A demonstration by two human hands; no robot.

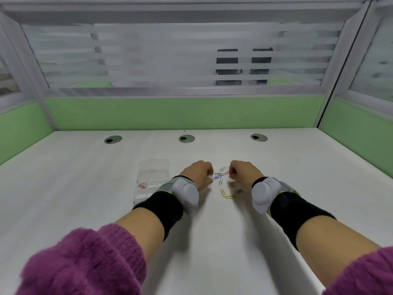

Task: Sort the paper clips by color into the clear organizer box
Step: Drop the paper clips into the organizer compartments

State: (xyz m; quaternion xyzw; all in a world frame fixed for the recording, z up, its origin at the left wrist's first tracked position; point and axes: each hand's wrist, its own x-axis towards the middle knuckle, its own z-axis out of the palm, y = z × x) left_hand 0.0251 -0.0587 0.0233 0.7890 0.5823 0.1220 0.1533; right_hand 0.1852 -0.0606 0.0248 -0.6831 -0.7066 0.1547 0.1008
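Worktop [85, 188]: pale, wood-grain, walled by a green partition [182, 113] with three round cable ports along the back edge.

Clear organizer box [153, 173]: sits left of centre, lid open and lying flat behind it. Its long axis runs away from the person. The near end is partly hidden by the left wrist. One near-left compartment holds red clips [143, 186]. The other compartments look unfilled, though the clear plastic makes this hard to read.

Left hand [196, 173]: knuckles up, just right of the box, at the left edge of the clip scatter. The fingers are curled tight and pinch what looks like a pale clip [210, 177].

Right hand [244, 173]: mirrors it at the right edge of the scatter. The fingers are curled down, with tips at a pink-red clip [227, 172]. Touching or gripping: cannot tell.

Both wrists carry a grey sensor unit [187, 192] on a black band.

Loose clips, all flat on the worktop between the two hands:
- a green clip [219, 174] and a blue clip [217, 177], side by side, lying across
- two more pale ones, tilted
- a yellow pair [225, 194] nearest the person
- a greyish clump by the right thumb, too blurred to count

Judgement: sorting is at an early stage, with most clips still out. The box lies to the left of both hands, so the left hand is much the nearer. Its drop is a short sideways carry over the box wall. The right hand would have to cross the scatter and the left arm to reach the red compartment.
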